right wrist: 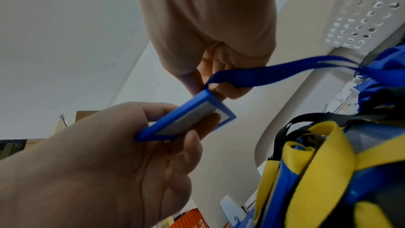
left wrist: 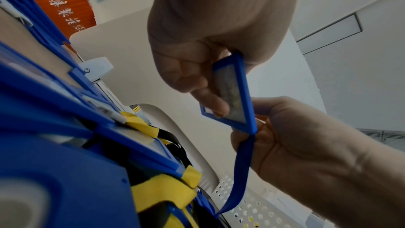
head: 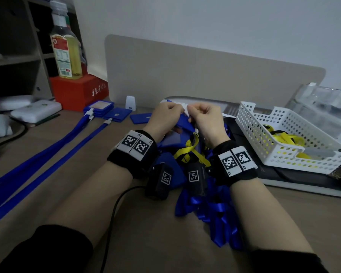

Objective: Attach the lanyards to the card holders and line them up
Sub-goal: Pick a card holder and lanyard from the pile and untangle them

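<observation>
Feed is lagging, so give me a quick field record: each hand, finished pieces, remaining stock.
left hand: grips blue card holder
right hand: pinches blue lanyard end at the holder's top edge
clip state: cannot tell
finished: two holders with lanyards laid side by side, left
remaining: blue lanyard pile between the forearms
white basket: yellow lanyards

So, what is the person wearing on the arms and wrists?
Each wrist carries a black band with white square-code tags on top: left wrist band, right wrist band. A small black camera box with its own code tag hangs under each. A black cable trails from the left one. Dark sleeves cover the upper forearms.
</observation>
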